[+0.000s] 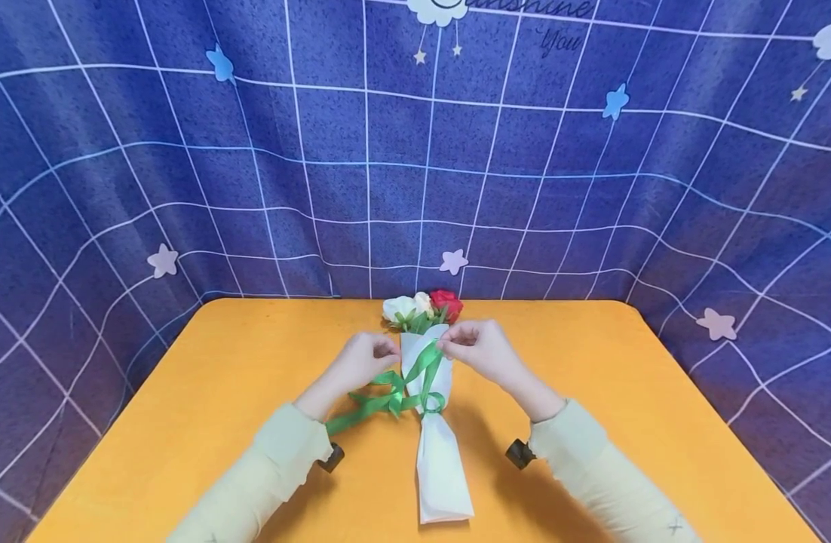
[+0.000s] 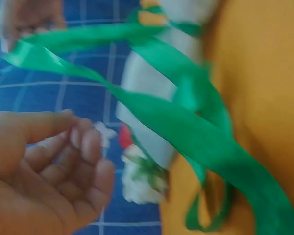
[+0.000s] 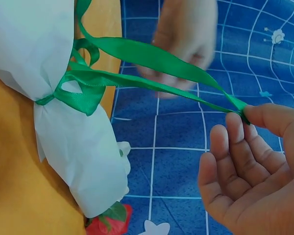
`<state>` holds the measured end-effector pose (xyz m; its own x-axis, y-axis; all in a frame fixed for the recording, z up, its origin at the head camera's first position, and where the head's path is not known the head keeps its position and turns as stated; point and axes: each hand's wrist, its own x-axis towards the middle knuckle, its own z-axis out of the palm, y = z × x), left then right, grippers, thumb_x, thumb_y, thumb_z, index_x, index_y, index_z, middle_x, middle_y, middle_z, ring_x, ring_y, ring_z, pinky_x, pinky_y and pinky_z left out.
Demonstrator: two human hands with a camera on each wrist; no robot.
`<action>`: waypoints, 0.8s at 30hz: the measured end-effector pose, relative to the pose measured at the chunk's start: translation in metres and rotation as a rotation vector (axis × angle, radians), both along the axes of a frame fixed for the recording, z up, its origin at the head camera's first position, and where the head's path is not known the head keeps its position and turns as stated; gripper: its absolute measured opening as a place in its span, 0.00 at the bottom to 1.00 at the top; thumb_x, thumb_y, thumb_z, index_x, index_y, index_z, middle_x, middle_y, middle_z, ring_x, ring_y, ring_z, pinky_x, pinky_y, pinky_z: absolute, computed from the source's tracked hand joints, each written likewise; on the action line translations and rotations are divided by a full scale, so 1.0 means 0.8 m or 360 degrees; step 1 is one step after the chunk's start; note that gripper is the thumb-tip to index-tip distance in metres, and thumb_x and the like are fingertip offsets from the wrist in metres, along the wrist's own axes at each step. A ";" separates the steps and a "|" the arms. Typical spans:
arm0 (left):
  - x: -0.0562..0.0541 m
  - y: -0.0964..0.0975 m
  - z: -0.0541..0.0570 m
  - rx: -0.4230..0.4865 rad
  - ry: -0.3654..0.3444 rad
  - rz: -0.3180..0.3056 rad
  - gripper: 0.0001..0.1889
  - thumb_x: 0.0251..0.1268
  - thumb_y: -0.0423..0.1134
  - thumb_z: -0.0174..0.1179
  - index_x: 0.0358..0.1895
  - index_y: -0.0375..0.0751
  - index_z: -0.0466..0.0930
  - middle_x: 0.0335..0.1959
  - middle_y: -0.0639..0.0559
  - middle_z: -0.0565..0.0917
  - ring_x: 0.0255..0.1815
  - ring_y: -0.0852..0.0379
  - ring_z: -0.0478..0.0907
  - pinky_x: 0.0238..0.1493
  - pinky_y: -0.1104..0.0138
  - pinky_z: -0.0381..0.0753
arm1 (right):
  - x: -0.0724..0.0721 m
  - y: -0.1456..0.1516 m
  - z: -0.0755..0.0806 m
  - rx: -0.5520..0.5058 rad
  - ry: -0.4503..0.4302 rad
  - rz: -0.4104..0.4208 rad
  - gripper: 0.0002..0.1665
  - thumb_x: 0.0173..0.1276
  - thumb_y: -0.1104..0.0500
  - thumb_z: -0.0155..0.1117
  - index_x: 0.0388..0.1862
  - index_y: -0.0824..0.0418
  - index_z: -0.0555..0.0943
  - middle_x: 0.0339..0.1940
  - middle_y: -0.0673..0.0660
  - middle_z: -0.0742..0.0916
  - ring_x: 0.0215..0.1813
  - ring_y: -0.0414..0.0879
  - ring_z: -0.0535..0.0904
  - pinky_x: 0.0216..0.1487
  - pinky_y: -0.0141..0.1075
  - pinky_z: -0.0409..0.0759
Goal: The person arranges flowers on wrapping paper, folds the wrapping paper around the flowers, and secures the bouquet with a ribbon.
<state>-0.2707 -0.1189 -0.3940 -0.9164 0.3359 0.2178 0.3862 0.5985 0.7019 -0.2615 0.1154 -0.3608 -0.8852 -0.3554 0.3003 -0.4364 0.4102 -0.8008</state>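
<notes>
A bouquet wrapped in white paper (image 1: 444, 471) lies upright in the head view, its blossoms toward the back. Green ribbon (image 1: 432, 403) is tied round the gathered middle of the wrap. Between thumb and fingertip, my right hand (image 1: 483, 348) pinches a fold of this ribbon (image 3: 157, 56) and draws it out from the knot in a long loop. My left hand (image 1: 363, 360) hovers just left of the wrap, fingers loosely curled and holding nothing; in the left wrist view, the hand (image 2: 54, 171) is beside the stretched ribbon. White flowers (image 1: 400, 308) and a red rose (image 1: 446, 304) top the bouquet.
Loose ribbon tails (image 1: 361, 413) trail left of the bouquet toward the left sleeve (image 1: 286, 445). Everything lies on an orange table (image 1: 252, 362). A blue curtain (image 1: 402, 188) with a grid and stars hangs behind the table's far edge and at both sides.
</notes>
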 end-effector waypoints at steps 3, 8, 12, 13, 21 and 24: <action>-0.006 -0.007 -0.017 -0.0112 -0.0181 0.0078 0.13 0.60 0.35 0.63 0.17 0.38 0.77 0.14 0.55 0.74 0.18 0.64 0.67 0.24 0.70 0.69 | 0.001 0.001 0.003 0.0021 -0.0016 -0.0001 0.05 0.59 0.61 0.68 0.31 0.63 0.85 0.26 0.53 0.87 0.30 0.38 0.83 0.36 0.31 0.81; -0.011 -0.010 -0.043 -0.0183 -0.0512 0.0119 0.24 0.60 0.43 0.64 0.09 0.42 0.67 0.06 0.59 0.61 0.09 0.63 0.56 0.15 0.71 0.56 | 0.003 0.001 0.006 0.0019 -0.0031 0.0029 0.06 0.60 0.61 0.67 0.32 0.64 0.85 0.27 0.54 0.88 0.30 0.39 0.83 0.36 0.31 0.81; -0.010 -0.008 -0.054 -0.0143 -0.0529 0.0091 0.17 0.59 0.39 0.64 0.14 0.41 0.74 0.10 0.58 0.65 0.13 0.62 0.59 0.19 0.71 0.62 | 0.003 -0.001 0.005 0.0005 -0.0050 0.0044 0.07 0.60 0.61 0.67 0.33 0.65 0.85 0.27 0.56 0.88 0.30 0.39 0.83 0.36 0.31 0.81; -0.011 -0.009 -0.054 -0.0118 -0.0523 0.0096 0.15 0.59 0.38 0.64 0.16 0.40 0.74 0.11 0.58 0.65 0.14 0.62 0.60 0.21 0.70 0.63 | 0.002 -0.001 0.005 0.0003 -0.0053 0.0045 0.07 0.60 0.61 0.67 0.33 0.65 0.85 0.28 0.57 0.88 0.30 0.39 0.83 0.36 0.31 0.81; -0.008 -0.030 -0.021 -0.0063 -0.0371 0.0173 0.09 0.62 0.38 0.61 0.25 0.38 0.78 0.18 0.54 0.73 0.21 0.59 0.67 0.26 0.68 0.68 | 0.009 -0.005 0.016 0.0037 -0.0033 0.0017 0.07 0.61 0.64 0.66 0.34 0.69 0.84 0.28 0.62 0.87 0.31 0.41 0.81 0.35 0.30 0.79; 0.001 -0.037 0.004 -0.0096 -0.0224 0.0134 0.09 0.63 0.39 0.60 0.26 0.40 0.78 0.18 0.55 0.72 0.21 0.59 0.65 0.25 0.68 0.66 | 0.012 -0.005 0.022 0.0068 -0.0019 0.0011 0.06 0.61 0.66 0.65 0.34 0.71 0.84 0.28 0.64 0.87 0.31 0.43 0.81 0.35 0.30 0.79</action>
